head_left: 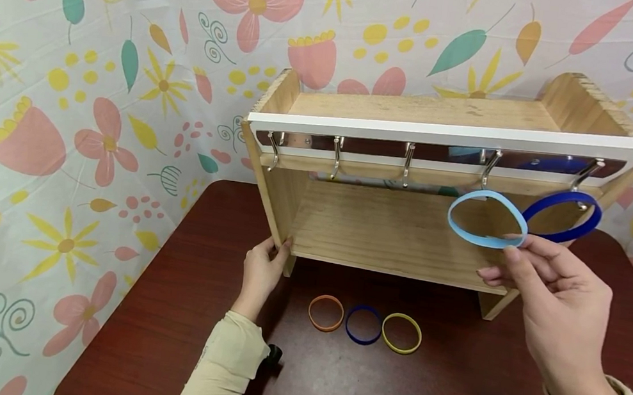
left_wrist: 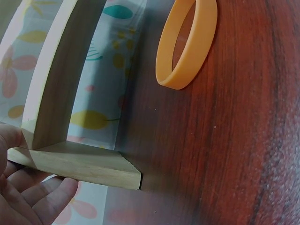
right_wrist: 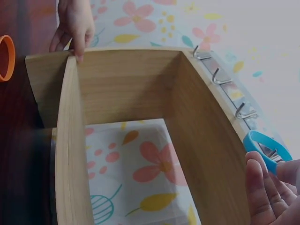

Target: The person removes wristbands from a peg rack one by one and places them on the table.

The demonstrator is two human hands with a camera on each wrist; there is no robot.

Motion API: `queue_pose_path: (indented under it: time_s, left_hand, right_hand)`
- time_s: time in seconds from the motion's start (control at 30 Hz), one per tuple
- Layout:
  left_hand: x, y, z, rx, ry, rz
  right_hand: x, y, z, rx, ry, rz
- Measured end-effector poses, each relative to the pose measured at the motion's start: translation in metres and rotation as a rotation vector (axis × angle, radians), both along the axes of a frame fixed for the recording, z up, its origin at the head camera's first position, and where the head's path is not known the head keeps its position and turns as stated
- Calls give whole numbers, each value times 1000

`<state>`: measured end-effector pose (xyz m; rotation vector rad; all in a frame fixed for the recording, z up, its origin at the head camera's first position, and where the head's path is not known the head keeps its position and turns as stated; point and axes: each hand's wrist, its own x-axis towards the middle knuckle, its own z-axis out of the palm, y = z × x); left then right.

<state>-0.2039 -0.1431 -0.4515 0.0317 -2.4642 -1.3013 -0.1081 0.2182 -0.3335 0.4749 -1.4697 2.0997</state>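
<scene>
A wooden shelf (head_left: 394, 231) with a row of metal hooks (head_left: 407, 162) under its white front rail stands on the dark red table (head_left: 331, 386). My left hand (head_left: 279, 248) grips the lower front edge of the shelf's left side panel (left_wrist: 51, 93). My right hand (head_left: 513, 250) pinches a light blue ring (head_left: 485, 218) just under the fourth hook (head_left: 490, 167); I cannot tell whether ring and hook touch. On the fifth hook hangs a dark blue ring (head_left: 563, 216). The right wrist view shows the light blue ring (right_wrist: 265, 147) by my fingertips (right_wrist: 260, 187).
Three rings lie in a row on the table before the shelf: orange (head_left: 325, 312), dark blue (head_left: 363, 324), yellow (head_left: 401, 332). The orange ring (left_wrist: 187, 44) lies close to the shelf's left foot (left_wrist: 79, 164). A flowered cloth backdrop (head_left: 100, 104) closes off the back and sides.
</scene>
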Motion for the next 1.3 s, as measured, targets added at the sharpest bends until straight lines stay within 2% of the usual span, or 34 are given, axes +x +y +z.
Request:
queue_pose_path:
  time_s: [0.3,0.7,1.03,1.3]
  left_hand:
    - [-1,0,-1,-3,4,-4]
    - [-2,0,-1,-2,0,6]
    - [-2,0,-2,7,2,-7]
    - [-1,0,-2,4,6,3]
  right_hand:
    - [0,1,0,-32,36,5]
    - [-1,2,1,-39,41,12]
    - [1,2,-2,6,0,-1]
    - [7,3,-4,93,-122,-79]
